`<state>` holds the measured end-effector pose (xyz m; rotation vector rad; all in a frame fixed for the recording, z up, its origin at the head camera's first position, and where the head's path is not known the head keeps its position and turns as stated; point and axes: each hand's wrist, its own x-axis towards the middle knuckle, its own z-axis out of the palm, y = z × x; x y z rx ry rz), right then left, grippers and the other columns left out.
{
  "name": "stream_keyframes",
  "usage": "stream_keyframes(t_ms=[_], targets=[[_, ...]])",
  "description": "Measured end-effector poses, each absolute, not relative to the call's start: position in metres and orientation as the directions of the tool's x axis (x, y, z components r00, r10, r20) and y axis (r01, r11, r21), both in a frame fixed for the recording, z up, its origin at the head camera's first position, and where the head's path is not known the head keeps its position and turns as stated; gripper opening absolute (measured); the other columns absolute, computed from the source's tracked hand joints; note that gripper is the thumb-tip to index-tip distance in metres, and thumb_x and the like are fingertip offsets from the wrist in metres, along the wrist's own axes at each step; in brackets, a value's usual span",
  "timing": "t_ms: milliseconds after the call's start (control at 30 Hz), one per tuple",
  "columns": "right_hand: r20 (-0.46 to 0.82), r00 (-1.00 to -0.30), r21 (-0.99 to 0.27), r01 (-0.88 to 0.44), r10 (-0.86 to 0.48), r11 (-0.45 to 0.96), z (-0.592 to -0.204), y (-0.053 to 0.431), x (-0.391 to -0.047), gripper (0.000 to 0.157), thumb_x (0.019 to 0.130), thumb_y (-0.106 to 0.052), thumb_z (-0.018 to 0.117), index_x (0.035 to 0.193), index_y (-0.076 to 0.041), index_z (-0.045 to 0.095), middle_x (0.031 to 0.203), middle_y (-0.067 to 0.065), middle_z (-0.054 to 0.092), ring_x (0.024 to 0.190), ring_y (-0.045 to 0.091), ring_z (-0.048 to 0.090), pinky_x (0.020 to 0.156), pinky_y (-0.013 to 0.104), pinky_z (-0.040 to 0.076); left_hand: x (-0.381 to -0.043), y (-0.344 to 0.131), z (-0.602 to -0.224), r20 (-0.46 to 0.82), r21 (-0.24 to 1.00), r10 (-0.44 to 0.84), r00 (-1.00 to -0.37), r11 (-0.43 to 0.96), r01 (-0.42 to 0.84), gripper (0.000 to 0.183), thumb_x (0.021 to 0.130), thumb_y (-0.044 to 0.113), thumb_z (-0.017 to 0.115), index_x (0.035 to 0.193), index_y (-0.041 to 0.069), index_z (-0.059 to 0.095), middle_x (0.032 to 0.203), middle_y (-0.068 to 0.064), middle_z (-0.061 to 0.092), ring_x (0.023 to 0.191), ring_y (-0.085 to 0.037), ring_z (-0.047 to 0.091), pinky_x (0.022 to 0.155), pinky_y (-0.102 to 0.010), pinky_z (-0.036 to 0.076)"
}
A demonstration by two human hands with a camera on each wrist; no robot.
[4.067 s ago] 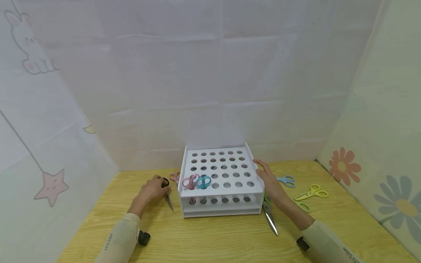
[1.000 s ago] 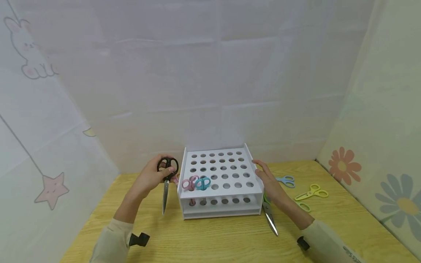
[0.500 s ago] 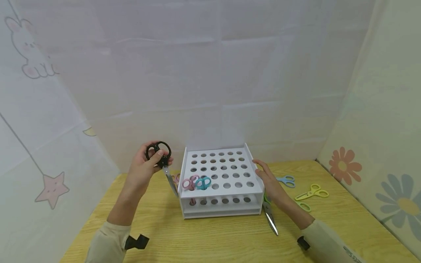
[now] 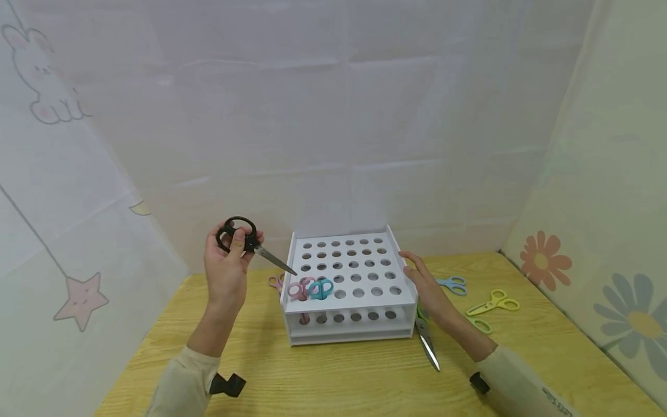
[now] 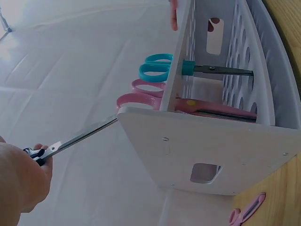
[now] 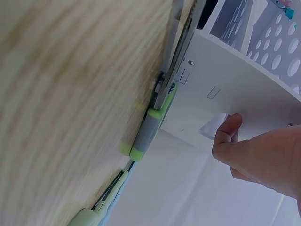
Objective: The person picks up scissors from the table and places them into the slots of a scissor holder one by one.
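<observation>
My left hand (image 4: 227, 263) holds black-handled scissors (image 4: 242, 237) by the handles, raised left of the white rack (image 4: 354, 304). Their blades slant down to the right, with the tip near the rack's left edge. The left wrist view also shows these scissors (image 5: 70, 141) held out beside the rack. Pink scissors (image 5: 141, 100) and teal scissors (image 5: 157, 70) stand in front-row holes, blades down, handles on top. My right hand (image 4: 435, 298) rests against the rack's right side wall; in the right wrist view its bent thumb is near the oval cutout (image 6: 212, 126).
Left of the rack lie other pink scissors (image 4: 276, 282). On the right are large green-handled scissors (image 4: 427, 341), blue scissors (image 4: 453, 285), yellow scissors (image 4: 495, 302) and a light green handle (image 4: 480, 325) partly behind my wrist. Cloth walls surround the wooden table (image 4: 333, 382).
My left hand has lifted the black-handled scissors off the table, then moved up and left. Their blades have swung from pointing down to slanting rightward at the rack. My right hand stays put.
</observation>
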<state>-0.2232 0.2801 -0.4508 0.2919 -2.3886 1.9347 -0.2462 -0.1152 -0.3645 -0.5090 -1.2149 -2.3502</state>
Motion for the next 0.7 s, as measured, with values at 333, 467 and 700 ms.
stream_keyframes(t_ms=[333,467,700], targets=[[0.163,-0.981,-0.966,-0.181,-0.109,0.183,-0.452,0.28,-0.222,0.051,0.112,-0.038,0.033,0.16,-0.023,0.024,0.151,0.021,0.039,0.124,0.039,0.051,0.092,0.041,0.048,-0.255,-0.098,-0.39,0.529,0.719,-0.117,-0.84,-0.463,0.518,0.034,0.101,0.006,0.058,0.13,-0.006,0.042,0.111,-0.019,0.059,0.105,-0.042,0.067,0.096,-0.048,0.05],[0.163,-0.981,-0.963,-0.182,-0.105,0.2,-0.452,0.279,-0.222,0.051,0.112,-0.039,0.033,0.16,-0.025,0.024,0.154,0.019,0.036,0.129,0.039,0.047,0.098,0.045,0.044,-0.258,-0.096,-0.397,0.54,0.739,-0.084,-0.838,-0.429,0.519,0.031,0.101,0.005,0.059,0.127,-0.004,0.045,0.109,-0.016,0.062,0.101,-0.038,0.069,0.094,-0.048,0.051],[0.173,-0.979,-0.961,-0.192,-0.109,0.197,-0.451,0.279,-0.224,0.05,0.112,-0.039,0.032,0.16,-0.025,0.025,0.152,0.02,0.039,0.126,0.04,0.05,0.094,0.042,0.047,-0.266,-0.095,-0.408,0.569,0.786,0.014,-0.823,-0.304,0.538,0.035,0.1,0.006,0.061,0.129,-0.007,0.046,0.112,-0.022,0.061,0.102,-0.036,0.069,0.093,-0.045,0.052]])
